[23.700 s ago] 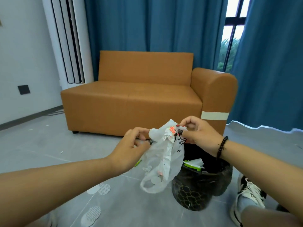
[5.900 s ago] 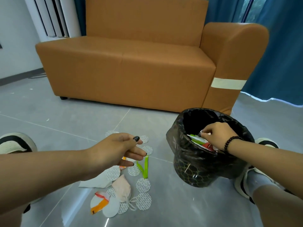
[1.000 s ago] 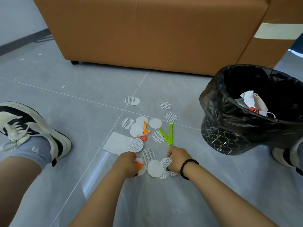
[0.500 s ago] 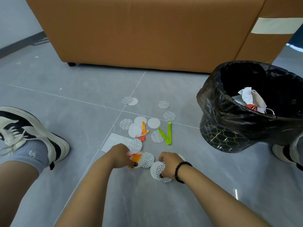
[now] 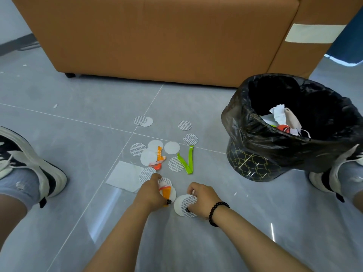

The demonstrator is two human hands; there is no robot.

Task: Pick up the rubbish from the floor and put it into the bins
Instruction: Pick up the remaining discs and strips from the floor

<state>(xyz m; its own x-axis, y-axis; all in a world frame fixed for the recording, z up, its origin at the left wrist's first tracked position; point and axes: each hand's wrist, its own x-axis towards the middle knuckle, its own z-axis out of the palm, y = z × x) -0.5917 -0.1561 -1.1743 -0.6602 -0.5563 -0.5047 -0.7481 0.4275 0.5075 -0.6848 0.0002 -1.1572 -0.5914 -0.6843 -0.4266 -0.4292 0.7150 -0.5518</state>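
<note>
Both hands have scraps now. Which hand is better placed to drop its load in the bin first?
Probably the right hand: it grips round discs on the side nearer the black-lined bin. The left hand would have to cross over it.

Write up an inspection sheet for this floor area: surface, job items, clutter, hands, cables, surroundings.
Surface: grey tiled floor, glossy, with a few small specks.
Job's things: round white discs scattered loose; green strip bent in a V; orange scrap; white paper sheet; bin with black liner, upright, already holding rubbish.
Clutter: nothing seen beyond the rubbish.
Hands: left hand gripping discs and an orange piece; right hand gripping discs.
Cables: nothing seen clearly.
Surroundings: orange sofa behind; the person's shoes on both sides.
</note>
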